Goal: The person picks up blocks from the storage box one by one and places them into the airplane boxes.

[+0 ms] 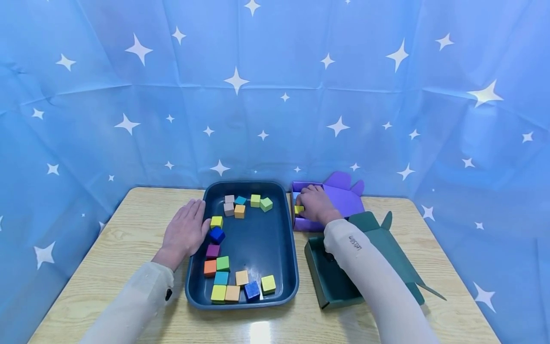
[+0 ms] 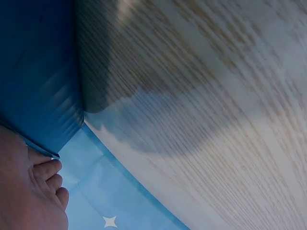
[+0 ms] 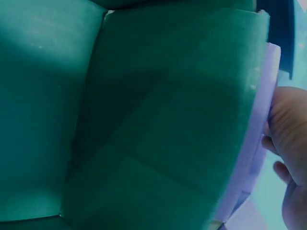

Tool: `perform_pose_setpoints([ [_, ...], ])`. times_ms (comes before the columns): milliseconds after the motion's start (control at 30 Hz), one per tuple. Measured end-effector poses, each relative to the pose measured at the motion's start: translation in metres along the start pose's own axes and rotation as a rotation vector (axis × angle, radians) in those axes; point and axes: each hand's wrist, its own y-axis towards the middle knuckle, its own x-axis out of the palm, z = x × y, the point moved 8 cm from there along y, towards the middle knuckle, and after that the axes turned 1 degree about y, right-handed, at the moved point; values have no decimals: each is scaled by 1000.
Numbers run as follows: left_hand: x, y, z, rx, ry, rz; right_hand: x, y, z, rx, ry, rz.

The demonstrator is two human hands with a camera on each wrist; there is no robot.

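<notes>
My left hand point(image 1: 185, 230) rests on the left rim of the dark blue tray point(image 1: 258, 239), fingers straight and holding nothing. In the left wrist view its fingers point(image 2: 48, 177) lie at the tray's edge. My right hand point(image 1: 317, 204) reaches into the small purple box point(image 1: 308, 225) behind the green box, pinching a yellow cube point(image 1: 299, 209); the fingertips are partly hidden. In the right wrist view that hand point(image 3: 290, 139) shows beside the purple wall, its cube out of sight. Several coloured wooden cubes, among them a dark blue cube point(image 1: 217, 235), lie along the tray's left, front and back.
An open dark green box point(image 1: 335, 286) stands right of the tray, under my right forearm, its lid point(image 1: 393, 248) folded out to the right. The purple box's lid point(image 1: 343, 198) leans open beside it. A blue star-patterned cloth point(image 1: 275, 110) surrounds the wooden table point(image 1: 142, 224).
</notes>
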Motion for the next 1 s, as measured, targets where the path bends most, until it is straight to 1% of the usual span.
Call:
perform_pose_setpoints([
  [267,-1,1,2,-3,-8,5,4,1,4,31,-30,20],
  [433,-1,1,3,-2,-15,8,4,0,6,38,-27,21],
  [500,-1,0,3,-1,-17,7,2,0,6,32,-17,34],
  [633,-1,0,3,-1,-18,3,-7,0,7,26,31,78],
  [767,0,0,2,-1,-14,1,-21,2,7,32,84,123],
  [900,0,0,1,1,-15,2,-38,5,4,32,101,163],
  [1000,-1,0,-1,-2,-14,1,-48,8,-2,31,102,175],
])
